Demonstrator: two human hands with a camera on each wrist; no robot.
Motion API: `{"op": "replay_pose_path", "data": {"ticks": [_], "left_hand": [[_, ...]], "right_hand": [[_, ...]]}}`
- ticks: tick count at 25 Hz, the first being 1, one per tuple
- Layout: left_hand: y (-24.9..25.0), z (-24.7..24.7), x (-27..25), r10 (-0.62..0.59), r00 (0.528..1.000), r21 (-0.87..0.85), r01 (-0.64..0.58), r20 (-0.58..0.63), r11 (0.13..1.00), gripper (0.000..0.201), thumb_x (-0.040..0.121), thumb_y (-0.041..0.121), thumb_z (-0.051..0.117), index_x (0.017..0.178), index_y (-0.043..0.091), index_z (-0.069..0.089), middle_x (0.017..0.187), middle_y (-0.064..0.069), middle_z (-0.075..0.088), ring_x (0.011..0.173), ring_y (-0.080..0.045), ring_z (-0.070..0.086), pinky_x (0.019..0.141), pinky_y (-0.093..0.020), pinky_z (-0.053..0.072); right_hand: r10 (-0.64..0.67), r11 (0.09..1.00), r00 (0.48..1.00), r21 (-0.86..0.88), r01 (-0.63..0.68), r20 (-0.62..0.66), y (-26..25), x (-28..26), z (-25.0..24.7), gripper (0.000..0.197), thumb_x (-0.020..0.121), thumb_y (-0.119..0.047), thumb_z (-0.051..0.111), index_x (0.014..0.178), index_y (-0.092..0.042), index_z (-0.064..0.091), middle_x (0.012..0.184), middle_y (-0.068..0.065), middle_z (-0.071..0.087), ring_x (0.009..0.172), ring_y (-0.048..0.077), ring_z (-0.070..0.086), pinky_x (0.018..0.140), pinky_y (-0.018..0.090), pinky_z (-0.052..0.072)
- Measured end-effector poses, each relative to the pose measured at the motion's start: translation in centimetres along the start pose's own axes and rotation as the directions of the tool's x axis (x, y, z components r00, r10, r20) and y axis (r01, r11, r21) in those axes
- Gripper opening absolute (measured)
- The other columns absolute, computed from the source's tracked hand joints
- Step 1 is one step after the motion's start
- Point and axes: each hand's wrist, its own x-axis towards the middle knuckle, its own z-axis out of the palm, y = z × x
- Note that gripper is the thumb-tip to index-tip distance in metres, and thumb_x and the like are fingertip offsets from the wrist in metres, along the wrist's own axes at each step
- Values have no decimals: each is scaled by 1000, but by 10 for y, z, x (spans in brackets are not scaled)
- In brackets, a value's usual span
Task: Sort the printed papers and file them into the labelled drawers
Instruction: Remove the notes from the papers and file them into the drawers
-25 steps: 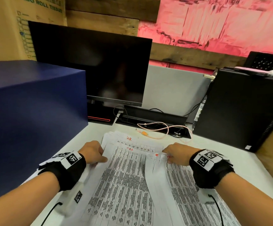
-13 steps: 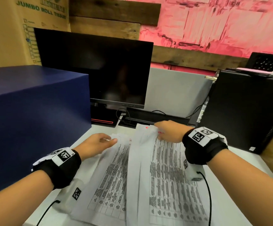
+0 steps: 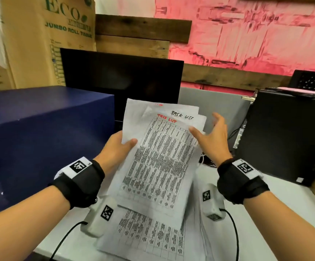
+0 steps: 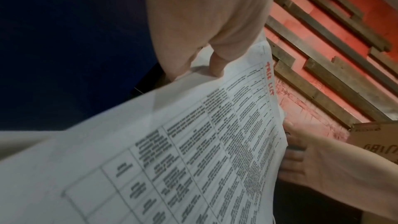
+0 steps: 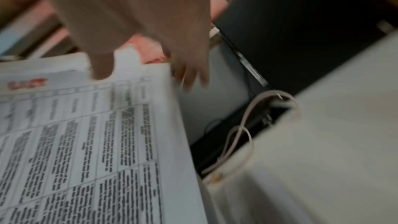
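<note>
Counted two hands: left hand [image 3: 115,149], right hand [image 3: 212,137]. Counted two paper groups: one held sheaf of printed papers [image 3: 160,157], showing at least three overlapping top edges, exact sheet number unclear; one further printed sheet [image 3: 149,236] lying on the one table [image 3: 292,196]. Counted one monitor [image 3: 122,85], one black computer tower [image 3: 288,140], one dark blue box [image 3: 45,136], one cardboard carton [image 3: 39,44], two wrist bands.

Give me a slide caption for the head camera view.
Left hand grips a lifted stack of printed white table sheets; open right hand steadies its edge.
</note>
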Motion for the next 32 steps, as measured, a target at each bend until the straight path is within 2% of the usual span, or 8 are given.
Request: {"op": "replay_pose_path", "data": {"ticks": [3,8,15,18,22,24,30,32], "left_hand": [[12,0,-3,60,992,0,-60,-110,998,20,100,19,48,117,21,58,112,6,67,106,-14,63,91,-32,50],[15,4,-6,136,980,-9,-138,-148,990,27,101,24,45,124,17,57,113,3,68,101,-12,66,89,-33,53],[5,8,-10,128,986,5,-128,-106,992,16,96,29,55,111,33,59,111,12,68,103,-7,64,89,-31,51],[3,5,-7,106,971,-46,-119,-213,992,15,96,27,56,110,28,61,108,10,68,100,-10,65,88,-34,53],[0,9,-7,97,967,-80,-119,-235,990,17,96,31,55,112,27,61,106,11,69,99,-9,66,85,-29,52],[2,15,-8,100,965,-125,-133,-241,983,20,95,32,55,113,26,62,107,9,70,99,-10,67,85,-29,53],[-1,29,-13,147,958,-131,-183,-248,974,27,95,34,54,120,24,56,111,14,66,100,3,63,85,-19,52],[-12,34,-19,92,966,-159,-134,-243,978,38,93,41,53,125,20,54,115,10,66,103,-2,64,93,-28,52]], "right_hand": [[205,885,923,340,-317,326,17,-14,7,62,89,-31,67,139,-9,39,133,5,57,114,17,60,98,40,49],[52,834,993,542,-102,107,-15,-18,10,28,94,-15,60,120,-15,50,113,-6,65,103,11,64,84,27,55],[-5,838,1000,546,20,-29,-28,-20,10,52,85,-13,72,124,-20,38,112,-8,60,102,3,62,85,19,53],[36,837,991,539,-99,127,-12,-25,2,43,88,-6,66,124,-15,45,115,0,65,105,10,64,91,27,53],[116,889,980,422,-176,164,10,-36,1,2,92,-7,61,91,-8,62,96,8,71,89,22,66,85,38,55],[119,879,985,448,-162,121,9,-35,1,13,93,-15,61,83,-8,57,89,8,69,82,19,63,75,33,55],[62,900,994,425,-94,88,5,-41,14,12,101,-22,46,106,-13,52,104,-7,63,94,4,59,80,18,47],[109,896,987,419,-148,115,12,-53,21,13,102,-21,44,113,-15,49,107,-11,62,96,-3,58,76,15,45]]}}
